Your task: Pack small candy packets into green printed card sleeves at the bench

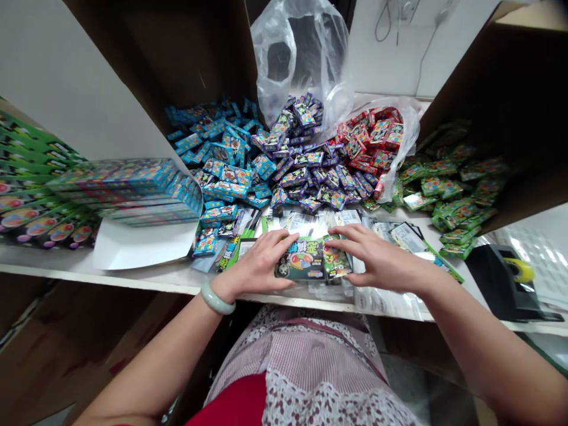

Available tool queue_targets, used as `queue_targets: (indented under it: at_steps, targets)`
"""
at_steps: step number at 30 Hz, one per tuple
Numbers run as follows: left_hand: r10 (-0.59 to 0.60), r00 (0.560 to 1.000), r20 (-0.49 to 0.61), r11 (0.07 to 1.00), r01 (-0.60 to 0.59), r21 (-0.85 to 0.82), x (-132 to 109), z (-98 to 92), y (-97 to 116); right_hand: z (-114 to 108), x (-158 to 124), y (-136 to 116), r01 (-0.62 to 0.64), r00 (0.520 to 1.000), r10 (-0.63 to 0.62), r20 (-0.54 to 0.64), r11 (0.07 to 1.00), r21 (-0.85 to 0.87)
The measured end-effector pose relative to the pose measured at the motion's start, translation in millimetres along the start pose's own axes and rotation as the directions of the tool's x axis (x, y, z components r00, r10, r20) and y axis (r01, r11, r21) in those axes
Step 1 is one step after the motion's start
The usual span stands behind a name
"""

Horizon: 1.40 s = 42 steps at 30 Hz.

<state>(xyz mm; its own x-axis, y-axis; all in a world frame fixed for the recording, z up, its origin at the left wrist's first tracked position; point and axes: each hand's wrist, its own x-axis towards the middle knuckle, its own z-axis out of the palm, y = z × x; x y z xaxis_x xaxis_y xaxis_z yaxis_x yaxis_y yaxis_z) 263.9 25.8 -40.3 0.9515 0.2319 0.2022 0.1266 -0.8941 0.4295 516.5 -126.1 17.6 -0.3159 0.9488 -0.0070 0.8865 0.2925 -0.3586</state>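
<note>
A green-and-black printed packet (pixel 299 258) lies flat on the front of the table (pixel 133 278), with a narrower green packet (pixel 336 255) against its right side. The left hand (pixel 255 263) rests on the packet's left end, its fingers (pixel 277 244) close together and lying across the top edge. The right hand (pixel 377 257) comes in from the other side, its fingers (pixel 350 238) slightly spread, with the tips on the narrower packet; neither hand shows a clear pinch. A pale green bangle (pixel 217 297) circles the left wrist. Foil-backed packets (pixel 310 223) lie loosely just behind the hands. Beyond them are heaped piles of blue packets (pixel 213 142) and purple packets (pixel 295 154), then red packets (pixel 368 139) on a clear plastic bag (pixel 302 59), with green packets (pixel 452 192) further right. Stacked blue boxes (pixel 128 192) sit on a white card (pixel 142 244) to the left, and a black tape dispenser (pixel 506 281) stands at the table's right end.
</note>
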Motion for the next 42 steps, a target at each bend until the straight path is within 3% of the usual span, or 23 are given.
queue_targets:
  at_steps: [5,12,16,21,25,31,42]
  targets:
    - [0.008,1.0,0.017,0.999,-0.007,-0.053,1,-5.6,-3,-1,3,2,0.011,1.0,-0.011,-0.001,1.0,-0.008]
    - [-0.035,0.998,0.057,0.995,0.04,-0.088,-1,1.6,-3,5,4,9,0.017,1.0,-0.017,-0.007,0.999,0.05]
    - [-0.042,0.998,0.054,0.991,0.048,-0.123,-2,0.4,-4,-2,-1,18,-0.031,0.993,0.033,-0.109,0.999,0.016]
    - [-0.083,0.996,-0.033,0.988,0.078,-0.13,-2,0.4,-5,-6,-2,8,-0.103,0.951,0.083,-0.297,0.993,-0.053]
    - [-0.088,0.992,-0.09,0.994,0.082,-0.068,-2,3.2,-5,2,-3,-1,-0.077,0.966,0.057,-0.251,0.994,-0.072]
    - [-0.049,0.997,-0.065,0.997,0.045,-0.058,-2,1.8,-2,6,-6,-2,-0.135,0.956,0.112,-0.27,0.989,-0.068]
    - [-0.004,0.997,-0.073,0.999,0.0,-0.054,2,5.9,9,4,-5,-11,0.002,0.991,0.006,-0.137,0.999,0.053]
